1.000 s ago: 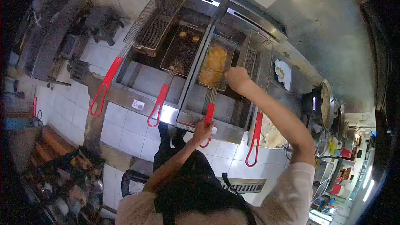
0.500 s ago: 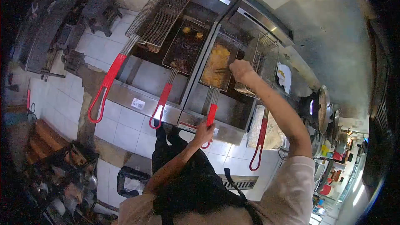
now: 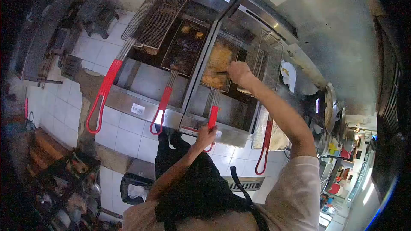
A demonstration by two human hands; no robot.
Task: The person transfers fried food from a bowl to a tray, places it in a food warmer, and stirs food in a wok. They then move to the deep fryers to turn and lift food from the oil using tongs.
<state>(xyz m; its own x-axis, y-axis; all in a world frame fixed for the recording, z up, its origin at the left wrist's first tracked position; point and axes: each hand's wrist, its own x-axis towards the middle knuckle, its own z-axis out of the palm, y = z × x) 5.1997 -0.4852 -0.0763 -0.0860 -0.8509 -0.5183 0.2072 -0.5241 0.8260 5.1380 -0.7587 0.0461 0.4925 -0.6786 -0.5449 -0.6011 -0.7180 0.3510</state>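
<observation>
My left hand (image 3: 206,136) is closed round the red handle (image 3: 213,115) of a fry basket (image 3: 227,88) sitting in the right-hand fryer. Golden battered food (image 3: 219,57) bubbles in the oil inside that basket. Over the basket's right side, my right hand (image 3: 240,73) grips a thin dark utensil (image 3: 221,73), whose tip reaches in among the food. Most of the utensil is hidden by the fist. To the left, another basket (image 3: 170,69) is sunk in dark oil, with a few small yellow pieces (image 3: 199,35) floating at its far end.
A raised wire basket (image 3: 165,19) rests at far left, its red handle (image 3: 107,83) jutting over the front edge. Another basket (image 3: 269,55) stands right of my right hand, with its handle (image 3: 266,145) sticking out. A wok (image 3: 330,107) sits at the right.
My right hand has shifted slightly left with the utensil over the food. The left hand keeps its hold on the handle. The whole view has drifted a little.
</observation>
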